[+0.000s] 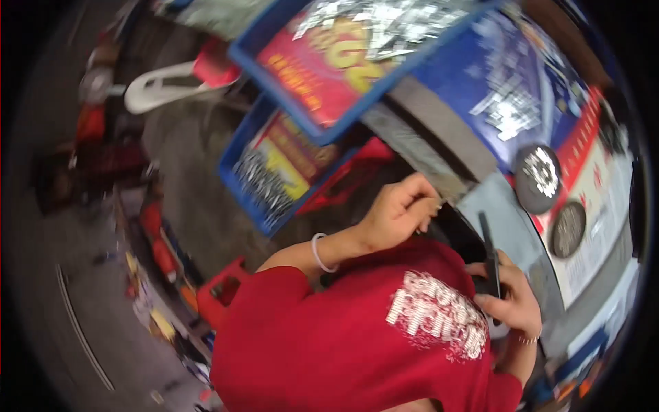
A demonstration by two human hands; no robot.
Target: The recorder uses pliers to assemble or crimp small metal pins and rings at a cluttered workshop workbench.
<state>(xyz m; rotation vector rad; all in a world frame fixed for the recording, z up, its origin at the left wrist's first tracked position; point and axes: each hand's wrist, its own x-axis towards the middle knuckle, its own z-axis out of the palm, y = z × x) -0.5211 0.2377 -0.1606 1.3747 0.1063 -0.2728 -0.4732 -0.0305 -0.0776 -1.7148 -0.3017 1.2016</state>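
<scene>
My left hand (402, 212), with a pale band at its wrist, hovers in front of my red shirt beside the bench edge. Its fingers are curled in, and I cannot make out anything in them. My right hand (511, 296) is closed around a thin black object (490, 244) that stands up from the grip; its kind is unclear. Past the right hand, a dark round dish (538, 180) holds small shiny metal pieces. Next to it lies a second round grey piece (568, 229), perhaps a dish. Silvery pieces (513, 113) are scattered over a blue printed sheet (439, 69).
A blue tray (321, 135) at the top holds shiny metal strips on printed packaging. Below it, another blue tray (233, 192) holds small metal parts. A red-and-white handled item (165, 84) is at upper left. A red stool (223, 292) stands behind my left arm.
</scene>
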